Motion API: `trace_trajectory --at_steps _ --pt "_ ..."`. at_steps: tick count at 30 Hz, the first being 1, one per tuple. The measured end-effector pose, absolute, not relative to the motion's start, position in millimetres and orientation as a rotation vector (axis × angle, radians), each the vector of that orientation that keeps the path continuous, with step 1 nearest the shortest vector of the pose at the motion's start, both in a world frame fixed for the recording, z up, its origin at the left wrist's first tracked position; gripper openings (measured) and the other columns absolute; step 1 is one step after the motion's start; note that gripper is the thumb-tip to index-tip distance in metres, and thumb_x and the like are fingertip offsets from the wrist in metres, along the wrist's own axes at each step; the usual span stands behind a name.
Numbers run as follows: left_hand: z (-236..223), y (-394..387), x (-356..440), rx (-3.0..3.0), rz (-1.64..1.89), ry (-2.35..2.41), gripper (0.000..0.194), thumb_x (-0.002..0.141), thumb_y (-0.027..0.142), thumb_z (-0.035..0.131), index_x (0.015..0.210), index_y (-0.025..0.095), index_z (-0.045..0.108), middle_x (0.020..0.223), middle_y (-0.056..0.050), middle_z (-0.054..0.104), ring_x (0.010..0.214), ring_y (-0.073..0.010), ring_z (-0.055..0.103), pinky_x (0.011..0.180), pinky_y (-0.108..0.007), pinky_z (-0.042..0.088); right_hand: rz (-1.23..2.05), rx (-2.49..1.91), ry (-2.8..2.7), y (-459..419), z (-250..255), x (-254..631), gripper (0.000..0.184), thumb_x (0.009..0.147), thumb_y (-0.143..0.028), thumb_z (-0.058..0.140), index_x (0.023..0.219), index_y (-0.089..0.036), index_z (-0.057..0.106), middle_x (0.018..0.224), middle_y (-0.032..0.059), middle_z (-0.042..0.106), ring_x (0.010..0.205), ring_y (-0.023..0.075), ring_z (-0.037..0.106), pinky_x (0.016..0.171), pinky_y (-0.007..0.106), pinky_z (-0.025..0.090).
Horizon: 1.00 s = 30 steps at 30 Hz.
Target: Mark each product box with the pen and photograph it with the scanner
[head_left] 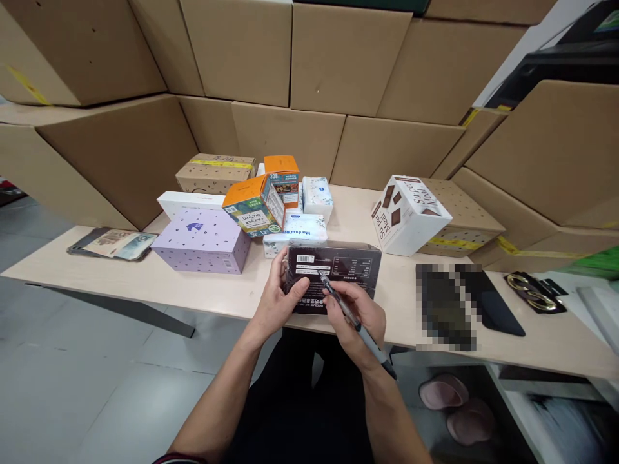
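Observation:
A dark brown box with a barcode and white print is tilted up at the table's front edge; its large lettering reads upside down. My left hand grips its left side, thumb across the printed face. In my right hand is a grey and black pen, its tip at a white label strip near the middle of the box. Whether the tip touches the strip I cannot tell. The right fingers are wrapped round the pen, close to the box's lower right.
Behind the brown box lie tissue packs and orange-topped boxes. A lilac box stands left, a white box right. Cardboard cartons wall the table's back. Gold-rimmed scissors-like handles lie far right, near a black sheet.

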<state>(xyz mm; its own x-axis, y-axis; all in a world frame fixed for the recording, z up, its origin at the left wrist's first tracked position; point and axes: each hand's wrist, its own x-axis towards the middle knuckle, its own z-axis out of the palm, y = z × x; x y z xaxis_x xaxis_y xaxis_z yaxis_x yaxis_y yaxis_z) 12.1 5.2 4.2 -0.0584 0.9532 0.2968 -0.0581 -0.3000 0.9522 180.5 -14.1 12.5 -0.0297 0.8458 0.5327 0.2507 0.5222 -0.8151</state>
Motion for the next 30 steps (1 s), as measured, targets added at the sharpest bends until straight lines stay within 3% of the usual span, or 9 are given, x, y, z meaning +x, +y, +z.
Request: trace_trajectory --at_steps 8,30 --pt "3.1 6.8 12.3 1.346 1.504 1.021 0.071 0.093 0.045 0.067 0.151 0.022 0.035 0.146 -0.013 0.057 0.135 -0.0280 0.056 0.114 -0.044 0.046 0.304 -0.988 -1.585 -11.3 4.2 171.7 0.021 0.091 -0.021 0.065 0.111 -0.025 0.065 0.089 -0.0010 0.076 0.068 0.0134 0.074 0.068 0.026 0.061" --pt "5.4 6.1 12.5 1.350 1.495 1.051 0.068 0.093 0.045 0.068 0.148 0.021 0.038 0.145 -0.013 0.057 0.133 -0.0265 0.057 0.113 -0.041 0.046 0.568 -1.081 -1.454 -15.0 5.2 175.3 0.017 0.092 -0.032 0.064 0.107 -0.023 0.067 0.086 0.0018 0.074 0.067 0.0145 0.070 0.063 0.029 0.061"
